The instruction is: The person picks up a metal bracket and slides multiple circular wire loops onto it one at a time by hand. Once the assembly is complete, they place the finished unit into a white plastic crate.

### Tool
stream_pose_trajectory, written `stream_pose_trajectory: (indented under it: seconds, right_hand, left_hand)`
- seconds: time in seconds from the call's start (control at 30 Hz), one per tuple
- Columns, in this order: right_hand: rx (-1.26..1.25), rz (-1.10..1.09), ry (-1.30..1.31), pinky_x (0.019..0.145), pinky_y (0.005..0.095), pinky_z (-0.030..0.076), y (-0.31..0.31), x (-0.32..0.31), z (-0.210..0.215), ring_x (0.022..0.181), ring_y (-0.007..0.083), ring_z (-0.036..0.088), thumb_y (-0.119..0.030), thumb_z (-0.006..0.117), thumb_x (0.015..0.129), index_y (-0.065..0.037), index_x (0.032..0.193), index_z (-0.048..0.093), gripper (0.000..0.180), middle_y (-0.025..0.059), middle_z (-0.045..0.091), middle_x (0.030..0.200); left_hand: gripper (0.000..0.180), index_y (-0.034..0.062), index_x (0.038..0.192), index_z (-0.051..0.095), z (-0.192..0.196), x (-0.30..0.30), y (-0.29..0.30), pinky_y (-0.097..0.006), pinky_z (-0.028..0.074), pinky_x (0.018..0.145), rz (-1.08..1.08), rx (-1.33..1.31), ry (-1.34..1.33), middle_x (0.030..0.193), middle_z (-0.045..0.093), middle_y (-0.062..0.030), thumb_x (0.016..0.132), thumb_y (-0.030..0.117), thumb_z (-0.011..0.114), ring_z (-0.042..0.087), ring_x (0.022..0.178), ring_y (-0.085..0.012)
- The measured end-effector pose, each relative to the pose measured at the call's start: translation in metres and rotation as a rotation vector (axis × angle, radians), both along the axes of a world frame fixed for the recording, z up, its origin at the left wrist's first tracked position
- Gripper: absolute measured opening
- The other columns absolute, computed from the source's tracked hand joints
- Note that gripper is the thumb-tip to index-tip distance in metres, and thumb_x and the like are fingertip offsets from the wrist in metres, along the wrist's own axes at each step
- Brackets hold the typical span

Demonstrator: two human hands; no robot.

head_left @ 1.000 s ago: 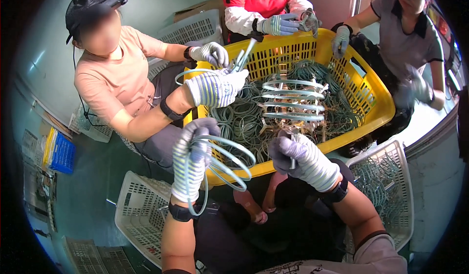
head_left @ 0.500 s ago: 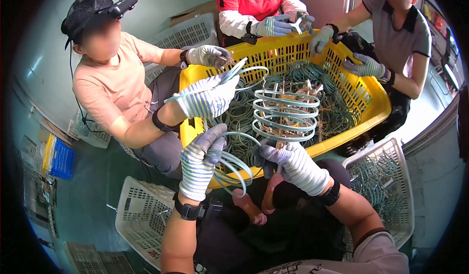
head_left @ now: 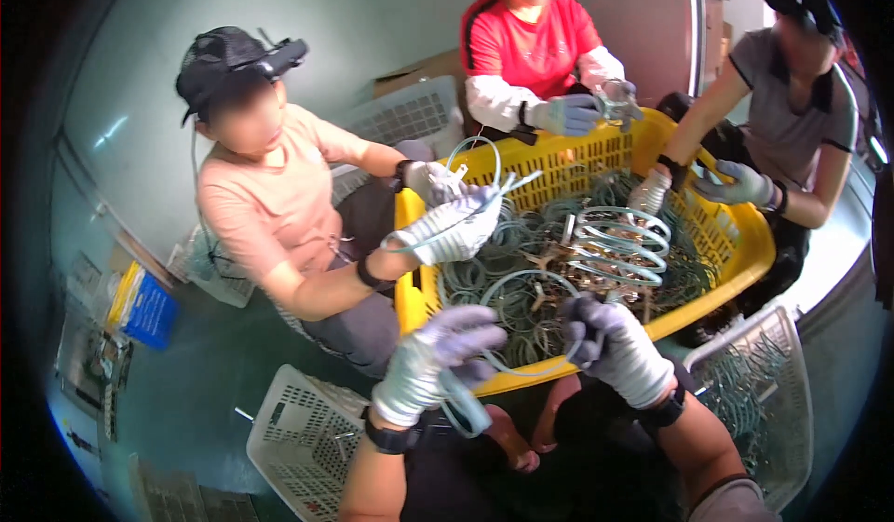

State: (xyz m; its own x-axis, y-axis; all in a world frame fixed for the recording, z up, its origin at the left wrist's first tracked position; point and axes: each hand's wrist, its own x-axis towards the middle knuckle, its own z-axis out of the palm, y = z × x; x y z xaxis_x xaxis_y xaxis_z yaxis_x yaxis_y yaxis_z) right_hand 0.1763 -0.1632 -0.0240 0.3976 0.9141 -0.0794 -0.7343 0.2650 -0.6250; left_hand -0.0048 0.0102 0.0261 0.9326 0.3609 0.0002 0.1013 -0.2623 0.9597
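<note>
Shows pale blue-green on the ring, white and purple-grey on the gloves, yellow on the large basket, red with a black sleeve stripe on one shirt.

No readable text, labels, numbers or signs. Red shirt on the person at the far side: faint light print on chest, too blurred to read. Blue-and-yellow pack at far left: pale marks on the blue part, too small to make out. Dark wristbands on the near person, left and right: any markings too small to tell. Nothing legible to transcribe.
</note>
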Motion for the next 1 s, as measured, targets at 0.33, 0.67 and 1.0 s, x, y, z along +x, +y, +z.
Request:
stream_pose_trajectory:
  seconds: [0.33,0.67,1.0]
  right_hand:
    - [-0.199,0.044,-0.304,0.046,0.0195,0.03,-0.012,0.011,0.02,0.049,0.0049,0.04,-0.03,0.06,0.09,-0.004,0.095,0.059,0.026,-0.0019,0.052,0.066]
    - [-0.13,-0.09,-1.175,0.068,0.0271,0.05,0.001,0.002,-0.003,0.071,0.0124,0.061,-0.016,0.066,0.085,0.001,0.107,0.059,0.028,0.0099,0.064,0.079]
    - [-0.167,-0.113,-1.339,0.067,0.0314,0.051,-0.003,0.0,-0.004,0.077,0.0294,0.066,-0.017,0.067,0.083,-0.003,0.105,0.06,0.028,0.0124,0.065,0.082]
  left_hand:
    - [0.011,0.0062,0.087,0.067,0.006,-0.002,0.006,-0.028,0.05,0.065,0.055,0.499,-0.352,0.079,0.065,-0.0054,0.076,0.005,0.07,0.062,0.069,-0.0164]
    - [0.009,0.0037,0.094,0.065,-0.008,-0.012,0.024,-0.016,0.037,0.048,0.373,-0.301,-0.534,0.08,0.066,-0.0043,0.086,0.009,0.065,0.05,0.055,-0.0019]
    - [0.009,0.0017,0.091,0.067,-0.008,-0.009,0.014,-0.026,0.052,0.068,0.3,-0.044,-0.525,0.082,0.067,-0.0063,0.082,0.003,0.066,0.061,0.07,-0.011]
